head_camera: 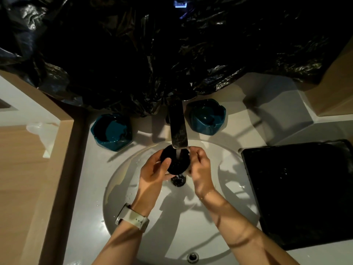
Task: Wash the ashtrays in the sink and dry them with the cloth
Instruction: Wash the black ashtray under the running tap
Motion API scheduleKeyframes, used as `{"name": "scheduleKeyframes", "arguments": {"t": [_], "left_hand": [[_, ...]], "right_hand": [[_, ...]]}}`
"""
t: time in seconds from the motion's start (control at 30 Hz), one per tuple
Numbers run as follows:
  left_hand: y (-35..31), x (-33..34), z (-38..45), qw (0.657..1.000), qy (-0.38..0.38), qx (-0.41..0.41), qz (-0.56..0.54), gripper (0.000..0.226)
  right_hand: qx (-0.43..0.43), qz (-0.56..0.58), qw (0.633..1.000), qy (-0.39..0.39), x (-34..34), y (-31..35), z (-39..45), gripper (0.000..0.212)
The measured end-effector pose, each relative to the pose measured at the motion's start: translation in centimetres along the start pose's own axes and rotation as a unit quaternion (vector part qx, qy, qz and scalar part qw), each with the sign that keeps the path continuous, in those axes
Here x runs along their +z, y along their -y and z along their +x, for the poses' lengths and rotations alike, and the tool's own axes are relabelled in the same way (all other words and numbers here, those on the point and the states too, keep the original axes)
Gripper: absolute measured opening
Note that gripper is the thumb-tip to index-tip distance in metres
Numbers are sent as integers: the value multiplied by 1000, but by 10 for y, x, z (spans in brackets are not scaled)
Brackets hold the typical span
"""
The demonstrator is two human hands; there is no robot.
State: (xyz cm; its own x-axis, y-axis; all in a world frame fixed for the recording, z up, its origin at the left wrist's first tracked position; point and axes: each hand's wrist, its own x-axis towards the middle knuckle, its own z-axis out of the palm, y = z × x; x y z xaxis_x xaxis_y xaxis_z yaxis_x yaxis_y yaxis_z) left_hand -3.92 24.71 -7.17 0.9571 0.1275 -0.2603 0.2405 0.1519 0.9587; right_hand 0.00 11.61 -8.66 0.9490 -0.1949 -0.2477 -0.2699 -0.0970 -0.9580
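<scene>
Setting: I am looking down at a pale counter (238,96) lying in dim light, with black plastic sheeting (172,54) hanging over the wall behind it.
Sink (133,188): round white basin sitting in the counter; I am seeing water droplets on its wall and a dark drain (178,181) at the middle.
Tap (177,129): metal spout reaching over the basin, with a stream of water running onto the held piece.
Black ashtray (174,159): round and dark, being held under the stream above the drain; I am not able to tell what is inside it.
Left hand (154,173): gripping the black ashtray from the left, thumb pressing on its top face, fingers curling underneath.
Right hand (200,167): fingers closing against the ashtray's right edge.
Left teal ashtray (111,131): standing on the counter left of the tap; its hollow is looking dark, contents unclear.
Right teal ashtray (207,116): standing on the counter right of the tap, apart from the basin; glossy inside.
Black tray (301,188): flat, lying on the counter right of the basin.
Watch (132,217): pale strap sitting on the left wrist.
Writing: I am finding none that is legible.
</scene>
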Motion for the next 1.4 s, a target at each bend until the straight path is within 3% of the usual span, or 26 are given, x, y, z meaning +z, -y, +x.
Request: {"name": "scheduleKeyframes", "arguments": {"t": [0.13, 0.27, 0.4, 0.53, 0.63, 0.77, 0.83, 0.97, 1.07, 1.17, 1.3, 1.4], "left_hand": [[9, 3, 0, 980, 28, -57, -191, 41], [13, 1, 6, 956, -8, -98, -276, 38], [9, -7, 9, 972, 3, -61, -228, 18], [7, -17, 5, 998, -32, -18, -46, 28], [6, -23, 0, 998, -56, -16, -6, 27], [-6, -25, -12, 994, -12, -69, -84, 35], [-11, -24, -17, 986, 9, -98, -132, 28], [-12, -26, -22, 978, 26, -126, -167, 37], [-13, -29, -25, 978, 23, -125, -163, 38], [-15, -32, -25, 984, 19, -105, -140, 38], [-18, -38, -24, 1000, -5, -19, 9, 44], [-26, -41, -26, 984, -8, 82, 155, 38]], "right_hand": [[-62, -34, 997, -17, 9, -7, -27, 12], [-35, -45, 997, 56, 6, -15, -49, 17], [-48, -37, 997, 45, -21, -3, -44, 5], [-32, -58, 995, 75, -53, 53, -26, 5], [-76, -48, 993, 71, -62, 105, -14, 4], [-67, -80, 990, 100, -45, 163, 15, 61], [-35, -52, 989, 132, -33, 177, 30, 64], [4, -25, 989, 143, -22, 183, 48, 30], [53, -39, 989, 136, -30, 176, 38, 27], [55, -87, 983, 153, -42, 159, 28, 46], [50, -38, 993, 96, -53, 130, 13, 47], [85, -7, 992, 90, -65, 107, -9, 38]]}}
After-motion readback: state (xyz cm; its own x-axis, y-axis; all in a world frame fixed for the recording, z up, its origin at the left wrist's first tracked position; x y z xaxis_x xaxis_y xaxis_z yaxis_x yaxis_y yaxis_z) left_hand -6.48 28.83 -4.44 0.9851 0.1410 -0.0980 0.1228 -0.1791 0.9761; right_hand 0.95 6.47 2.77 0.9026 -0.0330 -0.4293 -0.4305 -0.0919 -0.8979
